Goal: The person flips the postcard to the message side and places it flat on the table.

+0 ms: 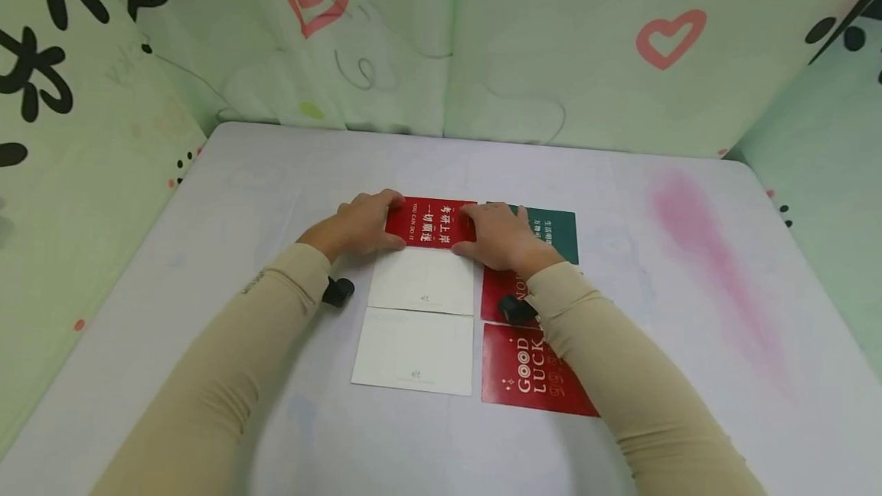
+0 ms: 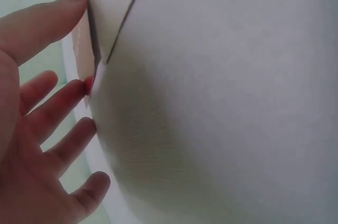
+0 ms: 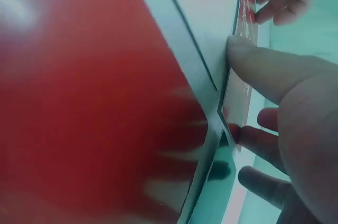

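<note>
White-lettered red card [image 1: 432, 224], white cards [image 1: 420, 343], dark green card [image 1: 561, 236], beige sleeves [image 1: 207, 396], pink-smudged white table [image 1: 613, 190]

In the head view, we look forward and down over the surface [image 1: 386, 442] from its near side. In the left wrist view, we look close across it, left fingers [image 2: 74, 142] at frame left. In the right wrist view, we look also close, right fingers [image 3: 264, 146] at frame right. The head and right wrist views share the red card [image 1: 434, 224] between both hands.
</note>
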Demonstrator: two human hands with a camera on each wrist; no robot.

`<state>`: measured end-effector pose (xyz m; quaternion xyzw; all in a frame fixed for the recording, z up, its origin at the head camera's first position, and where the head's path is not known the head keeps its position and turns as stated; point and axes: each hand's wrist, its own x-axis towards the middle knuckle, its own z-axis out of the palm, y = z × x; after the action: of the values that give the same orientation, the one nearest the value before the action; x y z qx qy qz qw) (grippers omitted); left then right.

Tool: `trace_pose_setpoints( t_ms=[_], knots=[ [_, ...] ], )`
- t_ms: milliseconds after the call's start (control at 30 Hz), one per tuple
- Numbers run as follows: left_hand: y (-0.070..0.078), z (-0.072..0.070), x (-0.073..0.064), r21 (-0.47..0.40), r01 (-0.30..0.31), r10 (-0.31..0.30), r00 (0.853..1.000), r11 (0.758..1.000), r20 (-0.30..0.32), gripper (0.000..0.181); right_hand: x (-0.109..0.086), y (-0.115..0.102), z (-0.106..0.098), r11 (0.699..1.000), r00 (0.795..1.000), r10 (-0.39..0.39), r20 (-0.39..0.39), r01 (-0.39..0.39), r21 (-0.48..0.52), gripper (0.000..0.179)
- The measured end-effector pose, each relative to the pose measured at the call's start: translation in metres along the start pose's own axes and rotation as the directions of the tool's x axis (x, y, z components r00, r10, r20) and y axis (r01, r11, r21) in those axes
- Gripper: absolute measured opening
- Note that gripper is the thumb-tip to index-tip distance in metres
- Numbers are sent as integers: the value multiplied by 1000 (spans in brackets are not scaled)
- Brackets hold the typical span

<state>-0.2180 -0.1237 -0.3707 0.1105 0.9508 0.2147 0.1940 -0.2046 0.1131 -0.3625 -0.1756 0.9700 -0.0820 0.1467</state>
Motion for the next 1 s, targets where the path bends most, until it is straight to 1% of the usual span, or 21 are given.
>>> trace_pose_setpoints(
  t_ms=[133, 267, 467, 533, 633, 733, 833, 900, 933, 1000],
  knots=[
    [2, -5, 0, 8, -13, 13, 1000, 1000, 13, 77, -1, 0, -4, 1000, 1000, -24, 0, 24, -15, 75],
    [3, -10, -1, 12, -9, 9, 1000, 1000, 30, 72, -1, 1, -6, 997, 998, -60, 2, 60, -42, 62],
    [3, -15, -6, 24, -29, 28, 998, 999, 50, 48, -2, -3, -9, 983, 994, -111, -24, 106, -149, 54],
    [2, -15, -9, 25, -40, 39, 998, 999, 42, 42, -3, -5, -10, 978, 992, -125, -24, 119, -169, 52],
    [1, -13, -11, 22, -53, 52, 998, 998, 17, 38, -4, -5, -9, 979, 992, -127, -22, 122, -166, 51],
    [-1, -12, -14, 12, -73, 73, 997, 997, -34, 35, -5, -1, -10, 992, 994, -97, -47, 93, -80, 53],
    [-4, -13, -18, -32, -104, 100, 989, 994, -106, 31, -7, 5, -11, 994, 991, -72, -111, 80, 74, 51],
    [-5, -15, -22, -82, -129, 114, 979, 988, -168, 30, -9, 8, -12, 980, 985, -56, -165, 86, 181, 49],
    [-5, -17, -24, -108, -139, 116, 974, 984, -196, 30, -10, 9, -14, 968, 980, -49, -190, 94, 235, 48],
    [-6, -21, -27, -180, -146, 99, 964, 973, -246, 32, -13, 11, -16, 935, 971, -23, -237, 105, 339, 46]
  ],
)
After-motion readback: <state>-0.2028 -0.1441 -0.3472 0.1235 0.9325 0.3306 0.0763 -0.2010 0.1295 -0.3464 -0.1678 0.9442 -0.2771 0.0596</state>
